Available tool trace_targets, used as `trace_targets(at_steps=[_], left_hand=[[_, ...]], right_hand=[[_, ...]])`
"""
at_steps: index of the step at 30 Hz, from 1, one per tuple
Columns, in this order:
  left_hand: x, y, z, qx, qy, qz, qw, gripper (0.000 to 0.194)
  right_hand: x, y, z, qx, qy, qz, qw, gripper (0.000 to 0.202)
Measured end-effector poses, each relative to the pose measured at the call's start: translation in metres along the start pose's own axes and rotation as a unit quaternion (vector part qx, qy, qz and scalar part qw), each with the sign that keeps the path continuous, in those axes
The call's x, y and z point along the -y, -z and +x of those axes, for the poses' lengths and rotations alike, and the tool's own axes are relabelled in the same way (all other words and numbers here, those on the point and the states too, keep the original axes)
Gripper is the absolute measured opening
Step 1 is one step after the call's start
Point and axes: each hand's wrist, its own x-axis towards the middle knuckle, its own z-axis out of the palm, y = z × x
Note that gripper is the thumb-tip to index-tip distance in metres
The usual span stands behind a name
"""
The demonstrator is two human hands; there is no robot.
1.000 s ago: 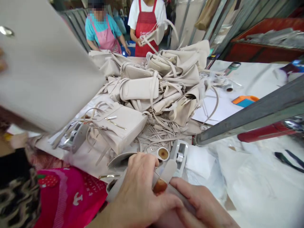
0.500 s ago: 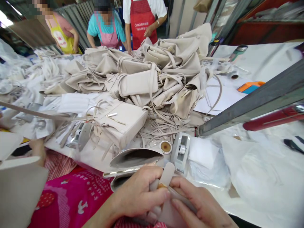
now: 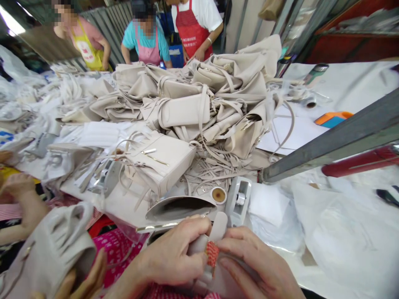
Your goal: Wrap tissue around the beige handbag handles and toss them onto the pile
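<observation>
Low in the middle, my left hand [image 3: 181, 251] is closed on a beige handbag [image 3: 181, 207], whose unzipped mouth gapes beyond my knuckles. Facing it, my right hand [image 3: 249, 259] pinches beige strap material of the same colour. A round-ended beige strap tab [image 3: 219, 226] sticks up between my two hands. Just below the tab a small red-and-white patterned patch [image 3: 212, 254] shows; I cannot tell whether it is a cloth or something seen through a gap. My fingertips partly hide the strap.
Beyond stands a boxy beige bag [image 3: 165, 160], with a heap of bags [image 3: 187, 110] behind it. A round dish [image 3: 218, 194] and a grey tape dispenser [image 3: 239, 199] lie close by. A metal post [image 3: 336, 137] slants at right. A co-worker's hand [image 3: 90, 270] holds another bag [image 3: 59, 245] at left.
The red patterned patch between my hands now shows more. My fingers have shifted slightly around the strap. At left, the co-worker's bag has turned and both neighbouring hands show more.
</observation>
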Motion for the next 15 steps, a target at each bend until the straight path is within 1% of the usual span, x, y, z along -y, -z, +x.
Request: trace_targets(at_steps=[6, 8, 12, 14, 15], left_hand=[[-0.006, 0.005, -0.007, 0.024, -0.014, 0.029, 0.999, 0.018], [-0.011, 0.006, -0.012, 0.020, -0.013, 0.046, 0.999, 0.020], [-0.022, 0.004, -0.017, 0.000, 0.015, 0.060, 0.998, 0.014], [-0.025, 0.002, -0.017, -0.004, 0.031, 0.053, 0.998, 0.011], [-0.027, 0.001, -0.016, -0.003, 0.039, 0.050, 0.998, 0.011]], right_hand=[[-0.001, 0.000, 0.004, 0.005, -0.021, 0.055, 0.998, 0.021], [0.001, 0.003, 0.007, 0.008, -0.036, 0.088, 0.995, 0.018], [0.005, 0.004, 0.006, 0.049, -0.080, 0.127, 0.988, 0.015], [0.006, 0.003, 0.003, 0.035, -0.100, 0.120, 0.987, 0.013], [0.006, 0.002, 0.001, 0.013, -0.109, 0.116, 0.987, 0.012]])
